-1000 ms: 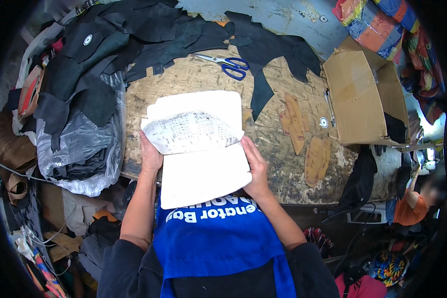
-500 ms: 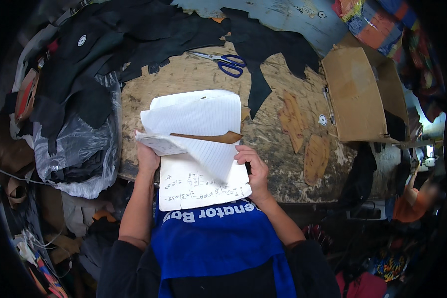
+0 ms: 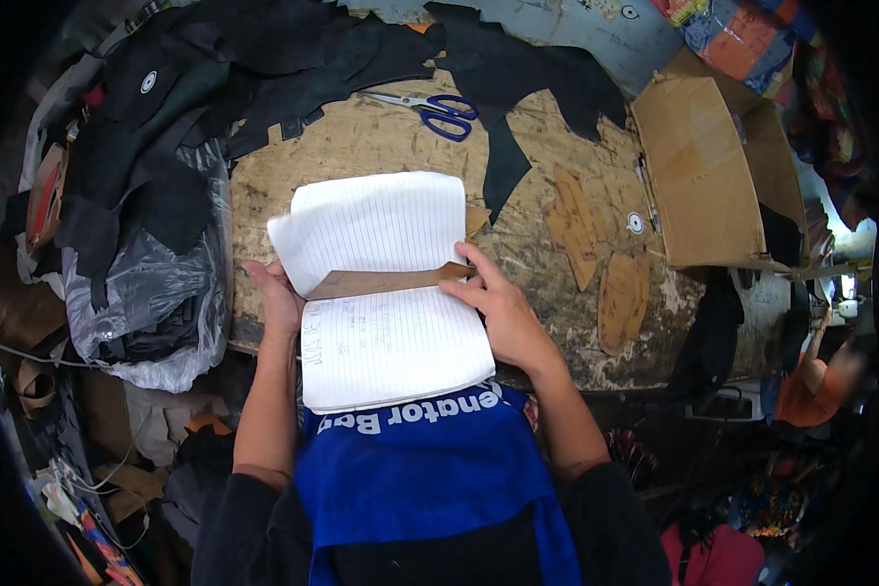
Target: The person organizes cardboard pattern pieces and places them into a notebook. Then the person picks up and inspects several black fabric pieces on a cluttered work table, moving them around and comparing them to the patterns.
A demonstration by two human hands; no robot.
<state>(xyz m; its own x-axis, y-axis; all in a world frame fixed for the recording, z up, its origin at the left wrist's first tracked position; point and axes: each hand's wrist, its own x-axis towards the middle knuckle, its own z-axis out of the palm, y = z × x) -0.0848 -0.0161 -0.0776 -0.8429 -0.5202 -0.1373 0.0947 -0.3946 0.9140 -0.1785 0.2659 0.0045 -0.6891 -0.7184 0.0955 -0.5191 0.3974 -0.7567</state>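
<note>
A ruled notebook (image 3: 396, 356) lies spread over the front edge of the table and my lap, with handwriting on its nearer page. Its far pages curl up. In the fold between the two halves rests a flat brown piece (image 3: 376, 283), perhaps card or leather. My left hand (image 3: 278, 301) holds the notebook at its left edge, thumb sticking outward and fingers partly hidden beneath. My right hand (image 3: 506, 314) grips the right edge by the fold, index finger and thumb at the end of the brown piece; its other fingers are out of sight.
Blue-handled scissors (image 3: 444, 115) lie beyond the notebook on the worn wooden table (image 3: 352, 146). Dark leather pieces (image 3: 518, 68) spread across the back. Tan cut pieces (image 3: 623, 303) and a cardboard box (image 3: 698, 171) stand right; a clear plastic bag (image 3: 156, 303) sits left. Another person (image 3: 816, 381) is far right.
The loose pages have been turned, so a different written page now faces up on the near side. My right hand has moved up along the right edge to the fold.
</note>
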